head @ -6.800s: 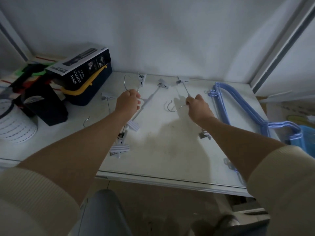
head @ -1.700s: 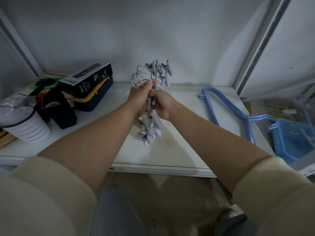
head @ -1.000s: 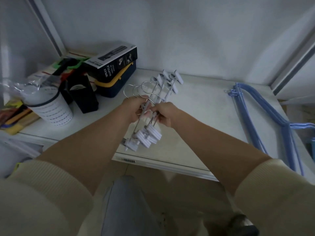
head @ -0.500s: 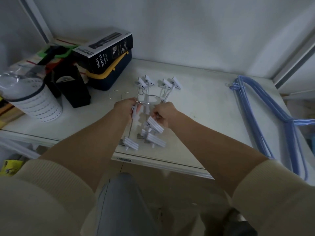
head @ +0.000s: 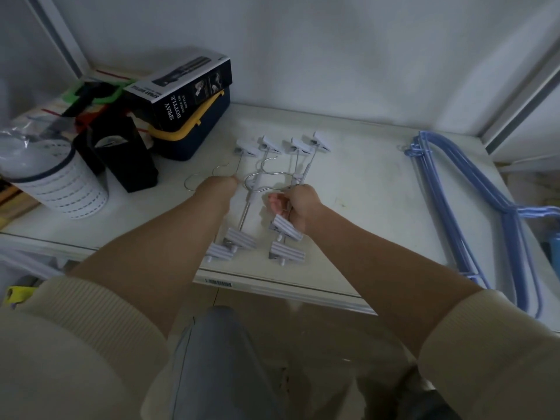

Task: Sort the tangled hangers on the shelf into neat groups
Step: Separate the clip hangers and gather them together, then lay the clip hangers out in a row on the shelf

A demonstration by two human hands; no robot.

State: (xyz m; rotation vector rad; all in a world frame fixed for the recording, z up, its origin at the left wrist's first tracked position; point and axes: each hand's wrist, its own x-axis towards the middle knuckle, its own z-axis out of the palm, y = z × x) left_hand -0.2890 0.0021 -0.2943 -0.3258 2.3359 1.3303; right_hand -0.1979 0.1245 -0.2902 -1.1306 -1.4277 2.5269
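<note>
Clip hangers (head: 266, 192), a second ago bunched in the air between both hands, now lie fanned on the shelf (head: 363, 207): group laid down, not yet squared. Right hand (head: 298, 204) curls round the wires; left hand (head: 221, 189) at the hooks, fingers hidden. Blue hangers (head: 472, 213) stacked well right. Navy case (head: 200, 128) is closed, contents unseen.

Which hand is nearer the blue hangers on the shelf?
Right. The right hand grips clip hangers mid-shelf, apart from the blue hangers at the right edge. The left hand sits farther left.
</note>
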